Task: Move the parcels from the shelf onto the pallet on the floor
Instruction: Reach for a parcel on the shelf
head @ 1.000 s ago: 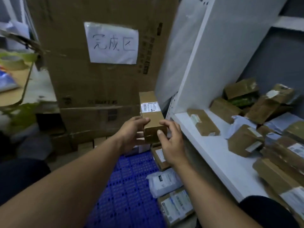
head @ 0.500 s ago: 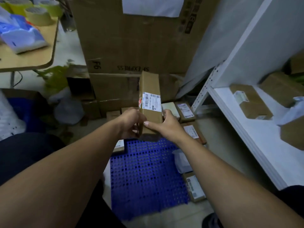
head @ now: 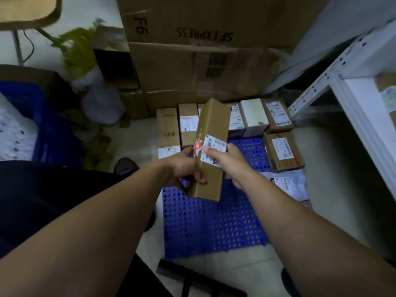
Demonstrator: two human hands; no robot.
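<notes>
A long brown cardboard parcel (head: 211, 133) with a white label is held in the air above the blue perforated pallet (head: 212, 224) on the floor. My left hand (head: 184, 166) grips its left side and my right hand (head: 227, 162) grips its right side over the label. Several parcels lie along the pallet's far edge, among them a tall brown box (head: 167, 129), a white box (head: 254, 115) and a flat brown box (head: 282, 151). A white poly mailer (head: 289, 185) rests at the pallet's right edge. The white shelf (head: 362, 103) stands at the right.
Big cardboard cartons (head: 203, 50) marked SF EXPRESS stand behind the pallet. A blue crate (head: 49, 125) with white bags is at the left, with a green plant (head: 79, 50) and a wooden table edge (head: 32, 16) behind it. My shoe (head: 126, 166) is left of the pallet.
The view has tilted down from the shelf to the floor. Both hands have carried the long parcel lower, over the blue pallet, and it now leans to the right.
</notes>
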